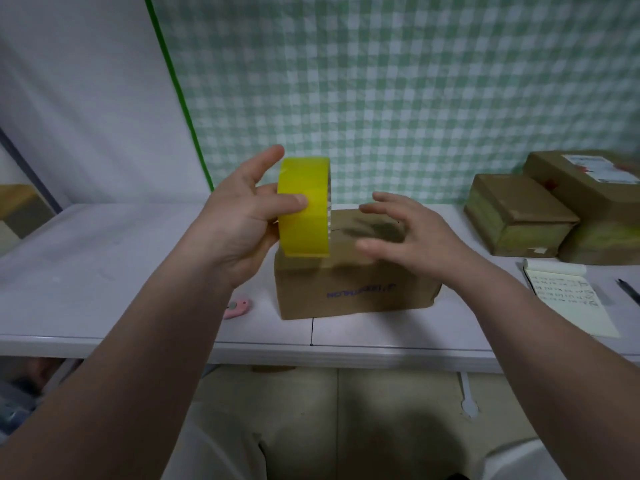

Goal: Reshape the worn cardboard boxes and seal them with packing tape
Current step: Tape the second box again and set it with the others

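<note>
The yellow tape roll (304,206) stands on edge in the air, over the left end of a cardboard box (349,289); whether its lower rim touches the box top I cannot tell. The left grip (239,220) grasps the roll, thumb laid across the yellow band and fingers behind it. The box lies on the white desk (104,271) near its front edge, flaps closed, blue print on its near side. The right grip (412,237) hovers released over the box top, fingers spread and blurred, holding nothing. A pink cutter (237,308) lies on the desk just left of the box. To the right lie a yellow notepad (571,299) and a pen (628,291). At far right sit 2 more brown boxes, the smaller box (516,213) beside the labelled box (588,188).
</note>
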Available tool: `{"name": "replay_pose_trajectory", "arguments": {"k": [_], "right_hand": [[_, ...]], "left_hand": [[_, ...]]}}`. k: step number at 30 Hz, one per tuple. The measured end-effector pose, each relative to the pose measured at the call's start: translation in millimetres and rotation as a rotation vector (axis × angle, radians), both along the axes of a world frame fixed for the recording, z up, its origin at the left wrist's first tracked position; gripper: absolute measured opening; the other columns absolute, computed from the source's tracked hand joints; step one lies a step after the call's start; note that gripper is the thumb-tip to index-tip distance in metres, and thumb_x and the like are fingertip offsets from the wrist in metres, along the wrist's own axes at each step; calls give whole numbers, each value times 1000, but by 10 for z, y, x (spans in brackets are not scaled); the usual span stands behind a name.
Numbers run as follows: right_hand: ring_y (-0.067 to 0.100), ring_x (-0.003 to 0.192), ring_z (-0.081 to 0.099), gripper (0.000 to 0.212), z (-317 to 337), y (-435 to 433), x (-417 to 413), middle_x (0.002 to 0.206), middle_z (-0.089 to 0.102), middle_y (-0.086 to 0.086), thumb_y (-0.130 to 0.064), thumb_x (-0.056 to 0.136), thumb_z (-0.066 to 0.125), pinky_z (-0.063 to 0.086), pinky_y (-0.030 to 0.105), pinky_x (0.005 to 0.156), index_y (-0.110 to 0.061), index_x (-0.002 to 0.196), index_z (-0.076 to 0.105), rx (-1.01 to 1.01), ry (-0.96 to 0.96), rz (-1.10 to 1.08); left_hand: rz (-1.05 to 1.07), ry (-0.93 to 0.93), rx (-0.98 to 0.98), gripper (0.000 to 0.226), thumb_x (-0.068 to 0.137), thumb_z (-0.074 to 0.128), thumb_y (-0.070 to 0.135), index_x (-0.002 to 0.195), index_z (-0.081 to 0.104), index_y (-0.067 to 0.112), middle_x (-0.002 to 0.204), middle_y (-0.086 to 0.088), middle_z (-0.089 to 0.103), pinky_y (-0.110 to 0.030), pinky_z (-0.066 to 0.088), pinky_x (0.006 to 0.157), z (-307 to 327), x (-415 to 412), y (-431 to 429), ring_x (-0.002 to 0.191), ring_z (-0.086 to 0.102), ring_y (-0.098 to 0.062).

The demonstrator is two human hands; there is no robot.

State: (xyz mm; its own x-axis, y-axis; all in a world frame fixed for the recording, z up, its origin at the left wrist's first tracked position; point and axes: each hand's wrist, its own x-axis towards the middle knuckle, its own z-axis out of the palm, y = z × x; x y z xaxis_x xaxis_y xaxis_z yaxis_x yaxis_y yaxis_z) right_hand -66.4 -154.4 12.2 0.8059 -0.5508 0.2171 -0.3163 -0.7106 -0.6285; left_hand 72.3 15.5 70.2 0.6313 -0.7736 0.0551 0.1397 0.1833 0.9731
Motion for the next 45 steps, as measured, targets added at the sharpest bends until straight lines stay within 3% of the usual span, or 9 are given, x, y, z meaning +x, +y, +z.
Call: {"name": "replay_pose_trajectory", "arguments": {"k": [4,9,18,24,28,32,34,38,45], "right_hand": [[-9,111,53,43,138,355,17,112,64,-21,-58,68,66,36,8,93,-38,106,63,272,-256,156],[17,107,63,37,59,479,-22,110,71,0,-30,77,69,46,43,100,-16,111,67,330,-364,220],[27,89,64,19,-99,554,-47,94,69,12,-26,77,66,52,47,82,-18,94,64,334,-388,181],[29,78,58,17,-83,522,-76,82,63,13,-28,77,64,48,43,70,-14,86,61,224,-366,185],[17,65,48,22,-48,506,-64,70,52,4,-32,78,60,40,35,61,-11,82,55,145,-311,185],[1,58,45,21,63,437,-57,65,48,-11,-40,88,58,35,18,55,-24,75,53,159,-273,106],[6,59,47,32,131,354,-15,63,49,-9,-50,89,57,37,25,57,-24,70,53,188,-242,33],[15,56,44,51,329,213,185,58,42,-4,-63,82,58,35,34,58,-17,64,47,54,-97,-49],[11,87,53,59,739,180,554,97,53,-8,-48,65,82,43,22,62,-24,110,53,-127,278,119]], "left_hand": [[-69,-37,1,83,78,59,-14,147,31,22,92,-9,73,-29,57,66,-34,-114,-83,83,70,-22],[-123,-193,90,82,75,67,-10,143,35,24,102,-11,70,-31,58,73,-85,-176,-114,86,70,-23],[105,-792,267,44,76,77,31,118,63,38,113,3,52,-25,44,90,-119,-234,-134,86,49,-5],[202,-935,222,12,80,73,25,90,69,32,96,13,55,-12,36,76,-109,-227,-140,85,48,2],[216,-918,204,12,85,68,23,75,64,29,76,17,60,-5,37,65,-111,-176,-210,72,52,4],[259,-772,220,15,88,64,19,74,62,23,69,9,59,-18,46,64,-186,-43,-336,65,54,-4],[246,-562,210,18,88,63,15,71,62,21,66,2,60,-27,47,63,-237,41,-383,63,55,-11],[277,-234,200,22,86,62,5,66,60,13,63,-1,57,-24,43,54,-330,159,-436,58,51,-10],[389,10,190,18,83,55,-7,69,53,5,65,-6,46,-23,41,53,-450,427,-504,51,41,-12]]}}
